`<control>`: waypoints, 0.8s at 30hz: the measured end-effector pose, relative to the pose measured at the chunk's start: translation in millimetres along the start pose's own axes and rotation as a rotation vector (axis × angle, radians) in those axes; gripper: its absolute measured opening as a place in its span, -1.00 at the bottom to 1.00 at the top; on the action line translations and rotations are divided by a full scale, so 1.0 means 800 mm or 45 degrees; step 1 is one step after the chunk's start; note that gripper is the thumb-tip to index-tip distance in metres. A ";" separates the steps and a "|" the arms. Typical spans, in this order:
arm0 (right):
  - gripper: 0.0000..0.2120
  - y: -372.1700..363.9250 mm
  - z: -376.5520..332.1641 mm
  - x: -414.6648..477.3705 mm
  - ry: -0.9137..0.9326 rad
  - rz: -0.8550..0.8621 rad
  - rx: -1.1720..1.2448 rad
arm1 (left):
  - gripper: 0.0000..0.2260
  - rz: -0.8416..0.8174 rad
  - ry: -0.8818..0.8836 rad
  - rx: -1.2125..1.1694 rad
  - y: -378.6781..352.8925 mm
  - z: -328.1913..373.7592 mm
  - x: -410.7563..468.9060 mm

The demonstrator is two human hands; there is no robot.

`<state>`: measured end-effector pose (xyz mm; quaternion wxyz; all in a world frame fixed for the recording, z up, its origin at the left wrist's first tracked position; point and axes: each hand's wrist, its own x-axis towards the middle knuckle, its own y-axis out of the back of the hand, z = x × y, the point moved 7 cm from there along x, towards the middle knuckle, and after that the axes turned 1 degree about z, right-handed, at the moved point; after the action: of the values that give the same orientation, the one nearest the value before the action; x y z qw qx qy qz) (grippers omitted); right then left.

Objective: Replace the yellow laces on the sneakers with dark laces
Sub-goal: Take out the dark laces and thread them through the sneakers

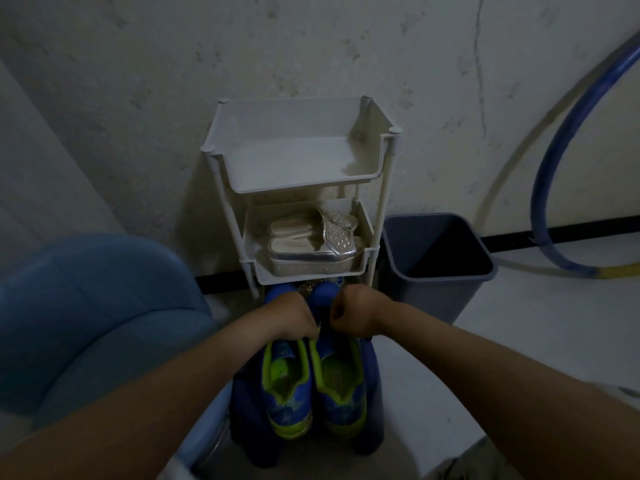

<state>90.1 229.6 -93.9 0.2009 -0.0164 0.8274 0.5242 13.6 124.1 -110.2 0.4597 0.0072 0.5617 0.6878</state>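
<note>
View from a head camera, looking down in dim light. A pair of blue sneakers (287, 393) with bright yellow-green lining lies side by side on a dark blue cloth (375, 393), heels toward the viewer and toes pointing at a white plastic rack (298, 161) against the wall. Two bare forearms reach forward, and both hands meet over the lacing area, covering it.

The left hand (292, 317) has its fingers curled and pinches a thin pale strand, probably a lace (319, 326), just where the two hands come together. The right hand (353, 315) is bunched like a fist over the other sneaker; whether it grips anything cannot be told, as its fingertips are hidden.

This looks like the early part of the job, with the old laces being loosened or pulled out. No dark laces are in view. The next move likely calls for drawing the strand free of its eyelets one row at a time, steadying the sneaker with the other hand.

Around the work: silver sandals (311, 244) on the rack's middle shelf, a grey bin (436, 258) to the right, a blue chair (93, 306) to the left, and a blue hoop (554, 168) leaning on the wall.
</note>
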 end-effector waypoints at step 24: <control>-0.79 -0.030 -0.012 0.005 -0.015 0.072 0.009 | -0.85 0.084 -0.186 0.024 0.007 0.009 -0.008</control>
<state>88.7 211.3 -112.4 0.1908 0.0108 0.8282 0.5269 17.4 125.7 -100.3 0.4763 0.0802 0.5326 0.6950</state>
